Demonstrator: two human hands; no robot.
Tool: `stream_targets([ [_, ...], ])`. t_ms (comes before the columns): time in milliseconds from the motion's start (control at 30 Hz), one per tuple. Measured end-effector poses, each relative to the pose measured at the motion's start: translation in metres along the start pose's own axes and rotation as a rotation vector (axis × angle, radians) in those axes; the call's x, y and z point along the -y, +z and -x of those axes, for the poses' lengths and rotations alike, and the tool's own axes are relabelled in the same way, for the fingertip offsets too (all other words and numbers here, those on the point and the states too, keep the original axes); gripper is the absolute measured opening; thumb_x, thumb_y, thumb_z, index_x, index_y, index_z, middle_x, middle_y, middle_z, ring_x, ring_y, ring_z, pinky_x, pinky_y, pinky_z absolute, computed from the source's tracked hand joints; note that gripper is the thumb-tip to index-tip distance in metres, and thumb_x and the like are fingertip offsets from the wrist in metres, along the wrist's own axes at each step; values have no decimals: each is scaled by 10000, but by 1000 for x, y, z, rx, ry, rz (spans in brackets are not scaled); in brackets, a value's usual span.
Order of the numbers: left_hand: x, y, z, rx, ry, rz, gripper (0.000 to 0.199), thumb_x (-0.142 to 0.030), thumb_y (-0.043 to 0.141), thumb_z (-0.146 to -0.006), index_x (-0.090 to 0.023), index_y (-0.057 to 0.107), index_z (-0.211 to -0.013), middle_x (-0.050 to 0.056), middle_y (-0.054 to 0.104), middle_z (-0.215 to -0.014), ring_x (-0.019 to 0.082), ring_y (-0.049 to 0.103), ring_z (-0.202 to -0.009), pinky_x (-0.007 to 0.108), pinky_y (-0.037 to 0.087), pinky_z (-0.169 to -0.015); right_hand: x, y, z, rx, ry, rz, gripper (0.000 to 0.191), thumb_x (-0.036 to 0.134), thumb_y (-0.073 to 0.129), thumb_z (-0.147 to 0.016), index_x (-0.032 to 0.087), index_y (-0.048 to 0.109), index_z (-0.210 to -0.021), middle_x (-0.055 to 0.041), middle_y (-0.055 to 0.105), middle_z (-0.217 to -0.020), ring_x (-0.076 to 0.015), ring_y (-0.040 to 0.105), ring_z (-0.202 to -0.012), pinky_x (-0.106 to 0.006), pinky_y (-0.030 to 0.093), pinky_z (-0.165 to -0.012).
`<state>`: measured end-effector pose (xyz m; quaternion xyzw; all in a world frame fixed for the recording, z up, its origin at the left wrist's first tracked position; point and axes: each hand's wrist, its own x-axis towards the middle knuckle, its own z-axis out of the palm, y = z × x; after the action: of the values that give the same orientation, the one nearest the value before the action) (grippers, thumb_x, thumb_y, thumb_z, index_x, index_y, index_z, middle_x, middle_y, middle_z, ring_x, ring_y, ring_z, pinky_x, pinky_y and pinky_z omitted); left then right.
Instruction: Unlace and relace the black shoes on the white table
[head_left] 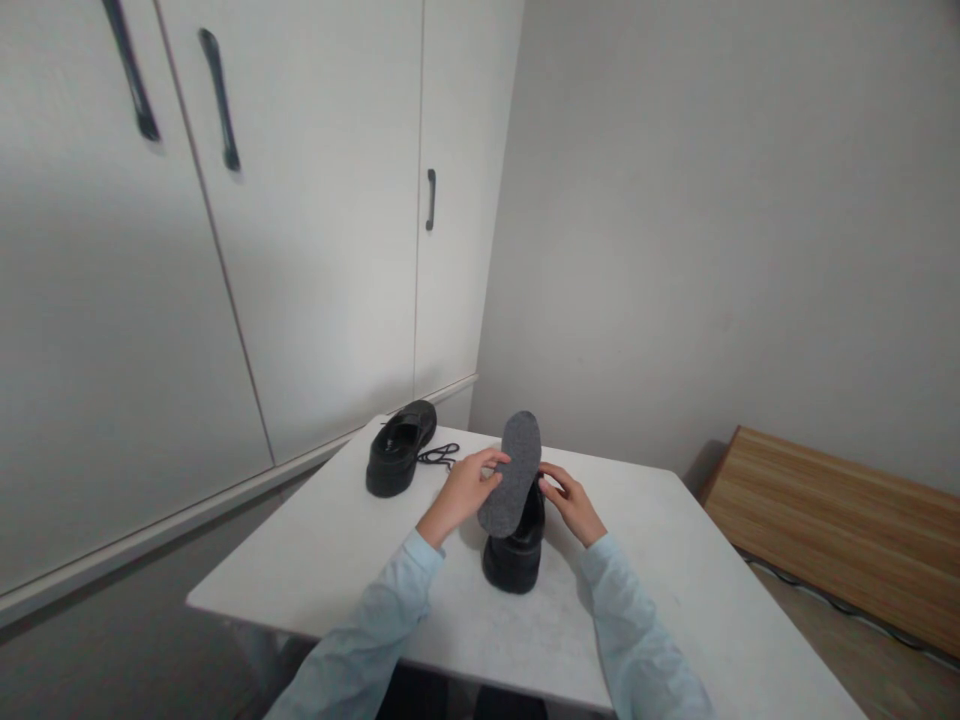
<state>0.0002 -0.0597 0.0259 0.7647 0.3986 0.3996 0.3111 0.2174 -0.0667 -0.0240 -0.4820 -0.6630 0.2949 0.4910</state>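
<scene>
On the near part of the white table [300, 570] stands a black shoe [514, 568], a gray insole [519, 465] over it. The left hand [466, 488] pinches the insole's left edge; the right hand [574, 503] curls by its right edge, whether gripping I can't tell. Far left sits another black shoe [386, 470], laces [441, 455] trailing right.

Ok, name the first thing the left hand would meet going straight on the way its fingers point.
The grey insole, which the left hand appears to touch. Beyond it, roughly in line, seems to be the right hand, though depth is unclear.
</scene>
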Motion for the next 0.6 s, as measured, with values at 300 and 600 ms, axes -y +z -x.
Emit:
stream_targets([
  [300, 29, -38, -17, -229, -119, -184, 241, -143, 504, -814, -199, 650, -997, 35, 678, -1037, 158, 644, -827, 265, 479, -795, 5, 0, 4, 30, 12, 4, 377, 427, 626, -735, 263, 617, -1075, -75, 528, -1244, -261, 491, -1149, -383, 483, -840],
  [600, 89, -35, -18, -233, -301, -423, 281, -168, 458, -859, -206, 628, -1080, 82, 653, -1103, 206, 605, -996, 291, 457, -830, 4, 0, 3, 38, 16, -18, 365, 413, 627, -735, 264, 624, -1068, -74, 527, -1243, -256, 491, -1149, -358, 494, -818],
])
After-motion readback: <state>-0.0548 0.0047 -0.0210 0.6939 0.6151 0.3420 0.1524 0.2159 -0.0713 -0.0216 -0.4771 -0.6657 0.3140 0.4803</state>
